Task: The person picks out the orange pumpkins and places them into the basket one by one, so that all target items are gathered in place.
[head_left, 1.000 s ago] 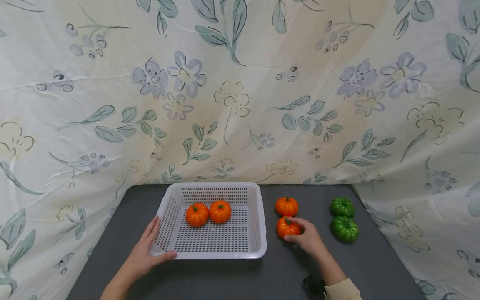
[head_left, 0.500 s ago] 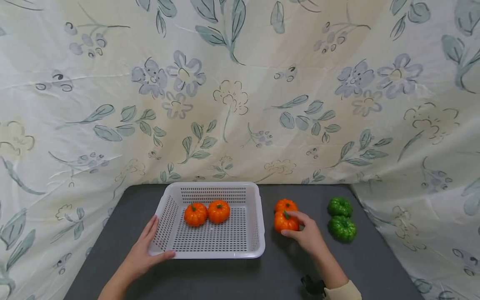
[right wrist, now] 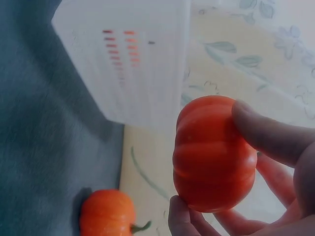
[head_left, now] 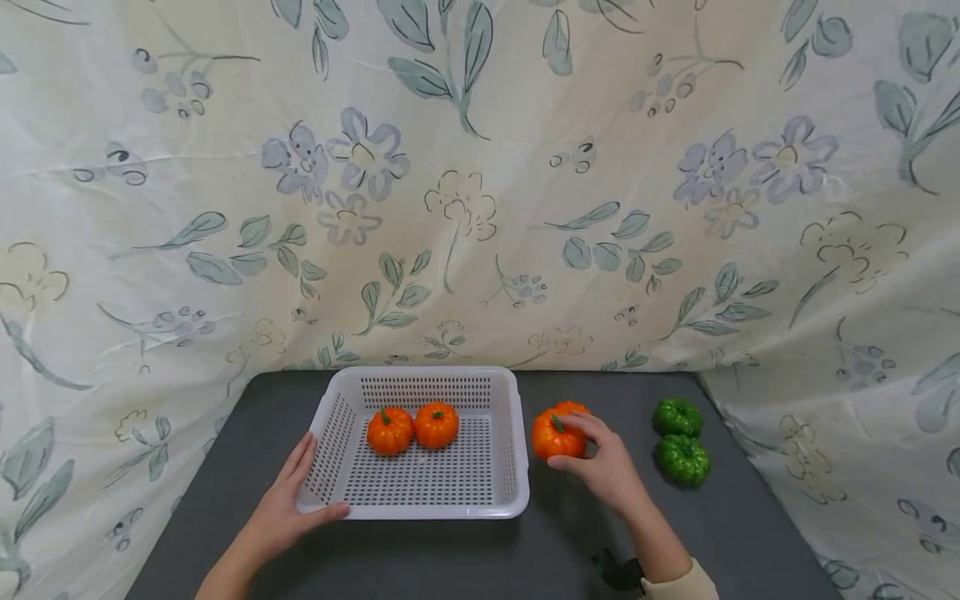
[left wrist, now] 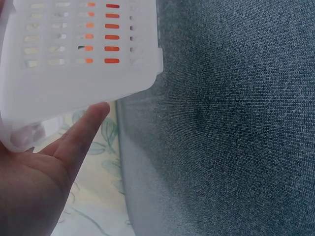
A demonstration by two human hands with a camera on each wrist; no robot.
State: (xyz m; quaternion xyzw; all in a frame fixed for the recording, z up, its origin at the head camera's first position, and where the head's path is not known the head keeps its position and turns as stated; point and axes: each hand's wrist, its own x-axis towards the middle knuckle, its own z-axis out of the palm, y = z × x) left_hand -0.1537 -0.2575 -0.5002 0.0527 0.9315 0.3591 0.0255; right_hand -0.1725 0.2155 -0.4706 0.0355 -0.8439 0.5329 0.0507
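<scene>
My left hand (head_left: 281,512) grips the near left corner of a white plastic basket (head_left: 427,511), thumb at the front rim and fingers along the left side. Two small orange pumpkins (head_left: 390,431) lie side by side inside it. Just right of the basket, my right hand (head_left: 609,467) holds another orange pumpkin (head_left: 552,437) with a green stem between thumb and fingers. The right wrist view shows this pumpkin (right wrist: 214,155) raised off the table. One more orange pumpkin (right wrist: 106,214) sits on the table, mostly hidden behind the held one in the head view.
Two green pumpkin-like vegetables (head_left: 681,461) stand one behind the other at the right of the dark grey table (head_left: 420,558). A black object (head_left: 618,571) shows near my right wrist. Behind the table hangs a floral cloth (head_left: 465,208).
My right hand has lifted the nearer orange pumpkin and shifted it left toward the basket, so it now overlaps the one behind. The left hand stays on the basket.
</scene>
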